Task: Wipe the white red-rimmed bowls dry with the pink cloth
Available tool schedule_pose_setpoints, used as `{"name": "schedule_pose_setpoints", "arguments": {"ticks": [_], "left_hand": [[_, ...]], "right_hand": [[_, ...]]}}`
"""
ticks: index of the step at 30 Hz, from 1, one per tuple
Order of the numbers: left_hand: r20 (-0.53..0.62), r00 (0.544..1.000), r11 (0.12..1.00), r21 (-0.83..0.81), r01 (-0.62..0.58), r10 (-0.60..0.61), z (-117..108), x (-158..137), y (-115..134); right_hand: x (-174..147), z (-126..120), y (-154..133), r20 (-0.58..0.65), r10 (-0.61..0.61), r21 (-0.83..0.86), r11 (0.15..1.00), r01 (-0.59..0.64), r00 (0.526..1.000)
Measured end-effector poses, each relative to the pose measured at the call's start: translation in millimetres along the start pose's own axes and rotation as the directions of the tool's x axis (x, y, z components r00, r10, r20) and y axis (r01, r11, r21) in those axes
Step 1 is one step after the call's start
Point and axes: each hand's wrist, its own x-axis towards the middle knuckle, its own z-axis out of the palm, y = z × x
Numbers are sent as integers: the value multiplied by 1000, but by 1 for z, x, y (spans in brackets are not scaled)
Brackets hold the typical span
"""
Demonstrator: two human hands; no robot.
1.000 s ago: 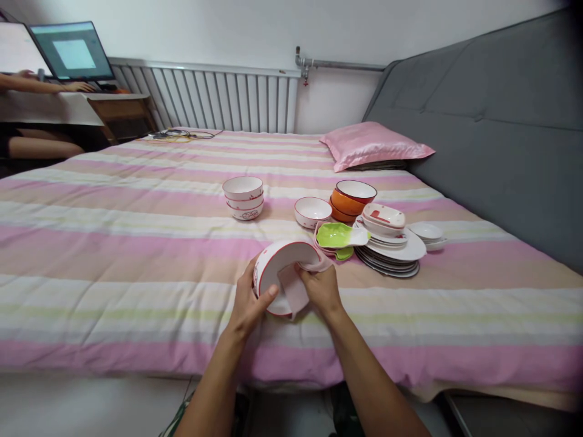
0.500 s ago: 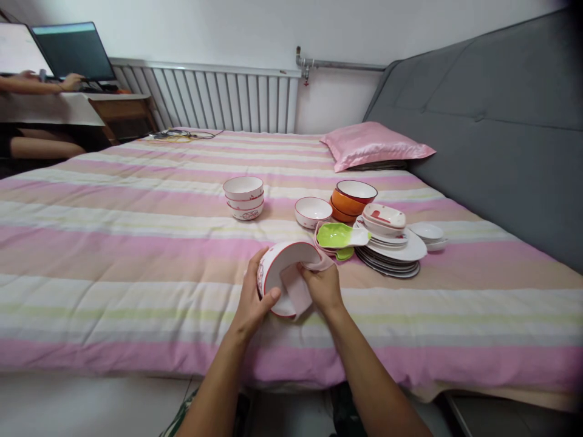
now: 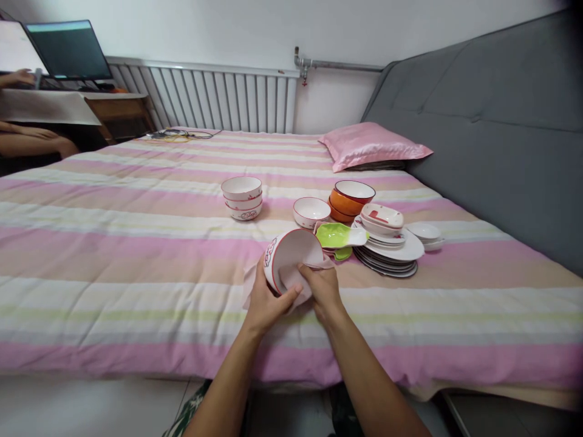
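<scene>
A white bowl with a red rim is held tilted above the near side of the bed, its inside turned toward me. My left hand grips its lower left edge, thumb over the rim. My right hand pinches a pale pink cloth against the bowl's right rim, thumb inside. Part of the cloth shows beyond the bowl's left side; the rest is hidden behind bowl and hands. Just past the bowl lie a green leaf-shaped dish and a small white bowl.
Three stacked white bowls stand at left of centre. To the right are orange bowls, a stack of plates with small dishes on top, and white saucers. A pink pillow lies behind. Another person's hand is at the desk.
The bowl has turned and risen slightly in my hands, and the cloth now shows at its left. My left hand has shifted right and lower on the rim. The other person's arm has drawn back.
</scene>
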Motion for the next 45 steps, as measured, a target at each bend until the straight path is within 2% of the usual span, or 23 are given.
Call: {"name": "schedule_pose_setpoints", "arguments": {"ticks": [4,8,11,21,30,38,45], "left_hand": [[-99,995,1000,-5,-5,5,-1,0,-4],[-189,981,998,-62,23,-34,-2,1,-4],[-220,975,997,-76,-14,-3,-2,1,-2],[-211,968,987,106,-118,138,-1,-2,-5],[-179,968,979,134,-153,176,1,-2,2],[-119,973,963,209,-172,200,-2,-3,7],[-89,955,923,297,-246,284,-9,-2,5]], "right_hand": [[-7,1,-8,87,59,91,994,-66,994],[-15,5,-14,272,74,146,982,-118,959],[-20,9,-15,316,88,136,981,-137,945],[-18,12,-11,252,192,183,953,-241,949],[-14,9,-10,206,153,143,972,-185,966],[-5,4,-13,132,127,5,992,-129,983],[-4,1,-15,119,122,-95,989,-111,985]]}}
